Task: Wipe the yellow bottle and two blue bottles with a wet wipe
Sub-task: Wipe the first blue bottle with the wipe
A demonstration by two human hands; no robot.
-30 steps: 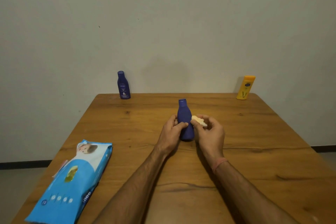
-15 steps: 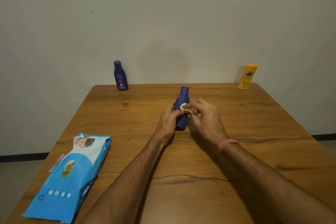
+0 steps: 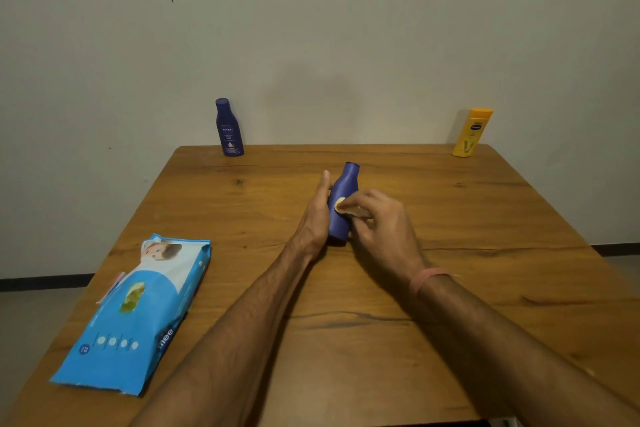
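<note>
A blue bottle (image 3: 343,198) stands tilted at the table's middle. My left hand (image 3: 317,218) holds its left side, thumb up along the bottle. My right hand (image 3: 379,229) pinches a small crumpled wet wipe (image 3: 341,205) and presses it against the bottle's front. A second blue bottle (image 3: 229,128) stands upright at the far left edge of the table, by the wall. The yellow bottle (image 3: 471,132) stands at the far right corner. Both are well apart from my hands.
A blue pack of wet wipes (image 3: 133,315) lies at the near left of the wooden table (image 3: 450,218), its flap open. A grey wall rises right behind the table's far edge.
My right hand has slid the wipe down the bottle's front, from near the neck toward the body. The bottle leans a little more to the right. The view has shifted slightly.
</note>
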